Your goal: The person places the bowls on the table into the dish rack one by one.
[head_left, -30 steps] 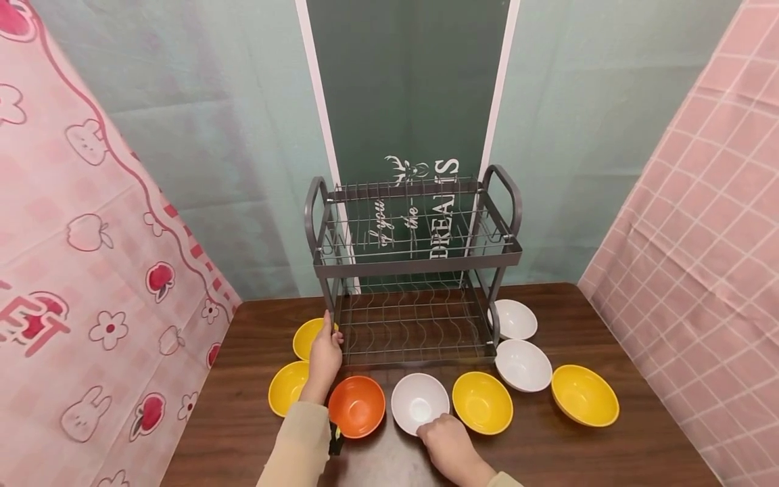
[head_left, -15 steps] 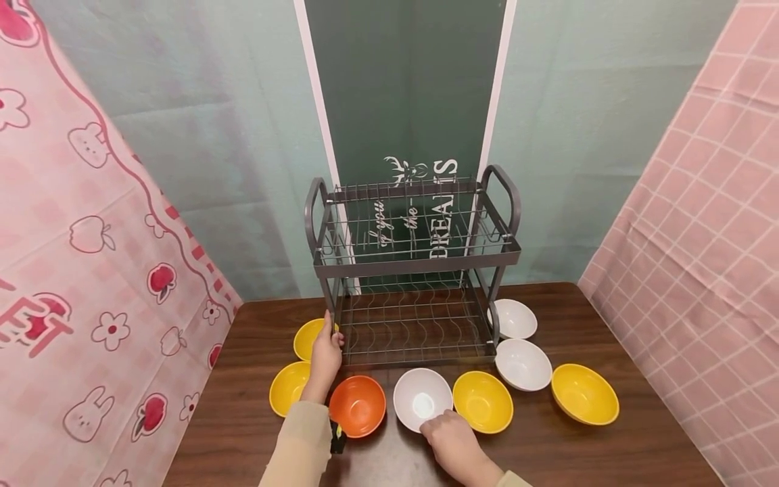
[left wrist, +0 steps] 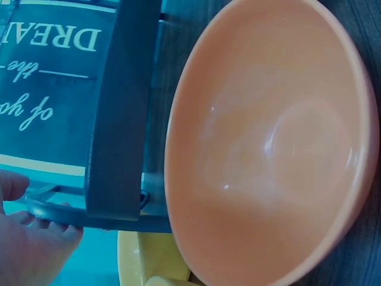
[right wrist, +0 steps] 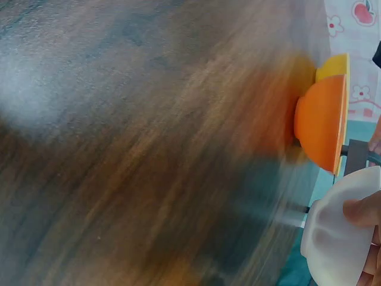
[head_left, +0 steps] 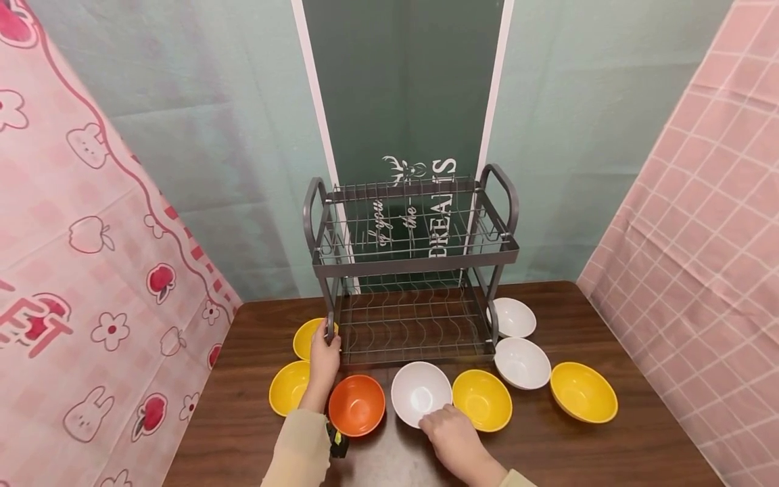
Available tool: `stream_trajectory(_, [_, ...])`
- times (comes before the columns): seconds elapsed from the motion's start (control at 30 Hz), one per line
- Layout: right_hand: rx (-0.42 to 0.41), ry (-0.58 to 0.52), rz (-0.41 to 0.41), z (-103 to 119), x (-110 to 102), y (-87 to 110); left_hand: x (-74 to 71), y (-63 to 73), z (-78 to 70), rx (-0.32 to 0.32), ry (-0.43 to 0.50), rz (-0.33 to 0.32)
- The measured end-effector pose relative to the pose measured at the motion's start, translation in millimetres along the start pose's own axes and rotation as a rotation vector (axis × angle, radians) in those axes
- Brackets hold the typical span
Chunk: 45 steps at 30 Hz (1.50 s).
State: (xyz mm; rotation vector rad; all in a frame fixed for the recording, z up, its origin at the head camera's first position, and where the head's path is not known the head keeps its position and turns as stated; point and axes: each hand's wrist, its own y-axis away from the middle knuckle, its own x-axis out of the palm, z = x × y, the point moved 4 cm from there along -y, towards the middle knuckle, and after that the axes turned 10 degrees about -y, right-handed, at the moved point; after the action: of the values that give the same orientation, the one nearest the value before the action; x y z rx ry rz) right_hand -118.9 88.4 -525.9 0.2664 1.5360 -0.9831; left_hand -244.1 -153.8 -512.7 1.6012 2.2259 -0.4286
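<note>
Head: pale-green cloth backs a brown wood-grain table; the right hand pinches a round white bowl before a dark-grey metal rack. Left wrist: the left hand grips the rack, fingers seemingly curled. Right wrist: thumb against the bowl's outside.

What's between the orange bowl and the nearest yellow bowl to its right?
The head view shows a white bowl, held by the right hand, between the orange bowl and yellow bowl.
</note>
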Motion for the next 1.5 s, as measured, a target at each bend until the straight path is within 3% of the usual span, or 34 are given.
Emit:
stream_trajectory(0.1, [-0.028,0.007,-0.053,-0.1,-3.4,-3.4,-3.7,4.8,-0.1,-0.025,0.034,0.006])
stream_trajectory(0.23, [-0.072,0.023,-0.118,-0.6,-6.7,-8.8,-7.9,11.7,-2.6,-0.042,0.008,0.009])
stream_trajectory(0.47, [-0.09,0.034,-0.157,-4.3,-12.0,-18.0,-12.4,19.5,-7.0,-0.042,0.011,0.022])
stream_trajectory(0.77, [-0.113,0.043,-0.161,-8.0,-16.3,-30.0,-8.5,33.7,-20.8,0.056,0.059,-0.005])
stream_trajectory(0.9, [-0.126,0.044,-0.158,-7.0,-17.2,-35.7,0.2,44.7,-24.5,0.006,0.041,0.014])
stream_trajectory(1.13, [-0.113,0.053,-0.123,-3.8,-16.5,-42.4,22.0,64.4,-25.4,-0.073,0.045,0.146])
stream_trajectory(1.5, [-0.159,0.082,-0.163,-2.2,-19.0,-48.1,36.9,79.9,-24.7,-0.196,0.322,0.24])
